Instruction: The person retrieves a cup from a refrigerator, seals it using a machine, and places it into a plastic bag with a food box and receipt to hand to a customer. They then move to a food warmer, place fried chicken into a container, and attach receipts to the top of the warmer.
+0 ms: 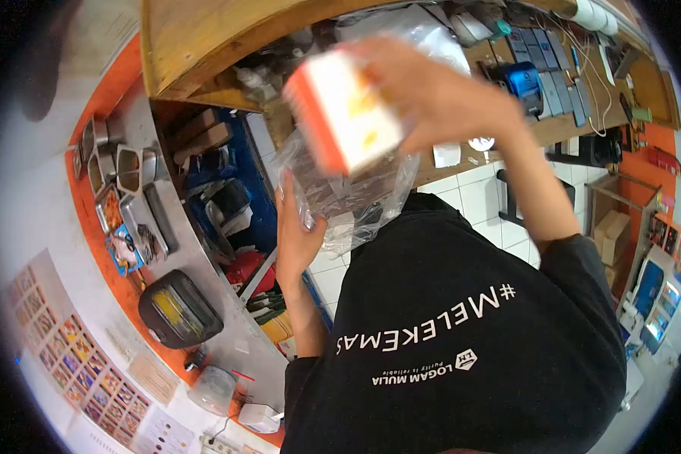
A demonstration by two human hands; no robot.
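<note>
Right hand: the right hand is raised in front of the chest, fingers wrapped over the top of an orange-and-white box, which it grips firmly; the box is blurred and tilted, one corner pointing down.
Left hand: the left hand is cupped with fingers spread against the side of a clear plastic bag, pinching its film so that the bag hangs with its mouth upward.
Box and bag: the box sits directly above the bag and overlaps its upper edge; whether its lower corner is already inside the mouth cannot be told through the blur and the crumpled film.
Why held so: judging from the pose, one hand steadies the limp bag from the side because it cannot keep its own shape, while the other carries the box from above, where the opening faces.
Clothing: a black shirt with white lettering fills the lower frame.
Counter: to the left a grey counter carries metal trays and a dark machine with a yellow panel, all well apart from the hands.
Desk: a wooden desk beyond the hands holds a row of dark calculators and a blue device.
</note>
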